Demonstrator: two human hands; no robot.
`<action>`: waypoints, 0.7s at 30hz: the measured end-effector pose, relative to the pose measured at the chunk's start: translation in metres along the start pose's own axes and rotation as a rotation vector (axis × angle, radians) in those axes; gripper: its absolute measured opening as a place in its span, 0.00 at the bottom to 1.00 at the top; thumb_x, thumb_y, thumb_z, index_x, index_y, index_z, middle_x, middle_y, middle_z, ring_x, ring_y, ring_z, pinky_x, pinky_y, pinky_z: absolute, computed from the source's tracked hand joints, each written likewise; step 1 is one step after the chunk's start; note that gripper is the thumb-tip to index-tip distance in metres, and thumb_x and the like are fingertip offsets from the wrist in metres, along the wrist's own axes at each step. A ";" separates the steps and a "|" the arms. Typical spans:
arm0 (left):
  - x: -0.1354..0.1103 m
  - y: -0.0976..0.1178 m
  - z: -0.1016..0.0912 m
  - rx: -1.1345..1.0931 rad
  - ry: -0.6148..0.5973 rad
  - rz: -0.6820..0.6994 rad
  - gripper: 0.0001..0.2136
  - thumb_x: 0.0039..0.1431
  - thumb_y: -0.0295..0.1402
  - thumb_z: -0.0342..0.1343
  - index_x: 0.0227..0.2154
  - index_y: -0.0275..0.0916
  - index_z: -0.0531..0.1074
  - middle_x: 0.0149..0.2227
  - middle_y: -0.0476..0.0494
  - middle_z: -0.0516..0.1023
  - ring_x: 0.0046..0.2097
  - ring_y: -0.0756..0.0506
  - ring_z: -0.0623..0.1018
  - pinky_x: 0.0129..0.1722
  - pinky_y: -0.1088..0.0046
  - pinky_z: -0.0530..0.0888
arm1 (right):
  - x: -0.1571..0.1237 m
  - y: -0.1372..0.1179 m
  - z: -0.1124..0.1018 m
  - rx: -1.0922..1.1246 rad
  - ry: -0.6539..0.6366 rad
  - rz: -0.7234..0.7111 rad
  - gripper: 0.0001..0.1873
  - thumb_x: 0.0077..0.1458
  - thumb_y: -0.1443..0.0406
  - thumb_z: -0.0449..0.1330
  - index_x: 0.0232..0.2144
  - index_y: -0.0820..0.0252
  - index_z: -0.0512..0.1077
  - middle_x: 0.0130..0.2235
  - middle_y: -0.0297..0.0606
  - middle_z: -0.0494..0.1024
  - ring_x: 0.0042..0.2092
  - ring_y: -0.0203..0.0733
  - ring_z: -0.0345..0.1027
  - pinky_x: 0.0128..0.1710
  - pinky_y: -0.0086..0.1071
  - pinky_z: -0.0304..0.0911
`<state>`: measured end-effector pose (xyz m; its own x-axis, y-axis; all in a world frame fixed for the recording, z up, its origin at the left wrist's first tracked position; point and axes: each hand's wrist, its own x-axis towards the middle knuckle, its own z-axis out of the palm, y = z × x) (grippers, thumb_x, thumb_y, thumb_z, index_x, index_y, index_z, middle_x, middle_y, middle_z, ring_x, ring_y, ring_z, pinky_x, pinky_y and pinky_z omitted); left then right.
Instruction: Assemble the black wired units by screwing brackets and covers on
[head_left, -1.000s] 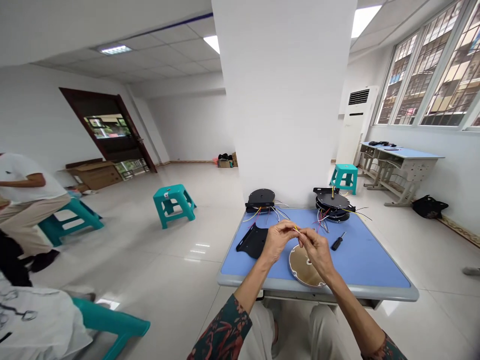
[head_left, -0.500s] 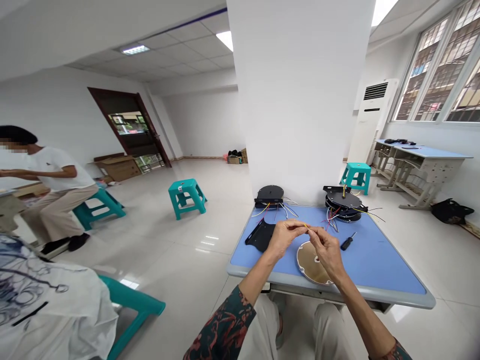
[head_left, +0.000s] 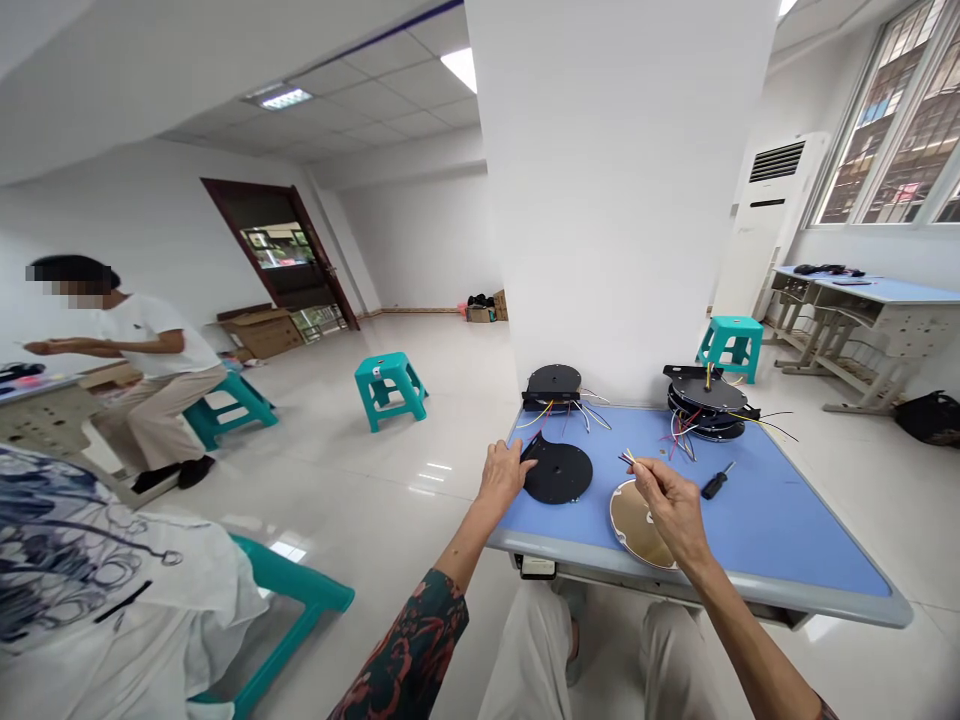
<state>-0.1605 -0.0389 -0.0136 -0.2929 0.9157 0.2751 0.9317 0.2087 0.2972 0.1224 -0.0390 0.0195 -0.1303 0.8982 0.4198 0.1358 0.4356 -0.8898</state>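
My left hand point(head_left: 502, 474) grips the left edge of a black round plate point(head_left: 561, 474) with a bracket-like side, lying on the blue desk. In my right hand point(head_left: 671, 500), thumb and fingers pinch a small bunch of thin wires point(head_left: 627, 458), their ends sticking out to the left. Below that hand is a round disc point(head_left: 637, 528) with a gold-brown face and pale rim, partly covered by the hand. A black screwdriver point(head_left: 717, 484) lies to the right of my right hand.
At the desk's point(head_left: 795, 540) back stand a black round unit point(head_left: 553, 382) with loose wires and a stack of black round units point(head_left: 709, 400). A white pillar point(head_left: 615, 200) rises behind. To the left are a green stool point(head_left: 391, 385), a seated person point(head_left: 161, 345) and another person's clothing point(head_left: 112, 590).
My left hand has left the wire at my right hand and moved left to the black plate's edge. My right hand still pinches wires. The view has shifted slightly.
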 end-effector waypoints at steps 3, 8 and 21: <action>0.006 0.004 0.006 -0.009 -0.084 -0.005 0.12 0.68 0.36 0.52 0.46 0.34 0.73 0.42 0.31 0.77 0.48 0.36 0.76 0.51 0.62 0.69 | 0.000 -0.001 0.000 -0.003 -0.008 -0.009 0.21 0.59 0.47 0.57 0.30 0.58 0.75 0.20 0.28 0.61 0.23 0.33 0.52 0.23 0.29 0.50; 0.019 0.007 0.000 -0.151 -0.161 -0.061 0.09 0.68 0.28 0.47 0.42 0.36 0.73 0.37 0.34 0.79 0.46 0.37 0.79 0.47 0.65 0.69 | 0.001 -0.003 -0.001 0.012 0.022 0.005 0.22 0.58 0.47 0.58 0.30 0.59 0.74 0.20 0.29 0.61 0.23 0.34 0.52 0.22 0.29 0.51; -0.028 0.048 -0.018 -1.272 -0.569 -0.281 0.14 0.55 0.39 0.58 0.21 0.39 0.62 0.17 0.55 0.60 0.18 0.57 0.55 0.19 0.79 0.49 | -0.005 0.006 0.012 -0.138 0.164 -0.261 0.19 0.66 0.53 0.53 0.33 0.59 0.76 0.22 0.31 0.72 0.22 0.33 0.60 0.25 0.29 0.58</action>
<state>-0.1116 -0.0609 0.0095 -0.0238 0.9709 -0.2385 -0.0568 0.2368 0.9699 0.1124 -0.0414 0.0105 -0.0199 0.7481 0.6633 0.2520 0.6458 -0.7208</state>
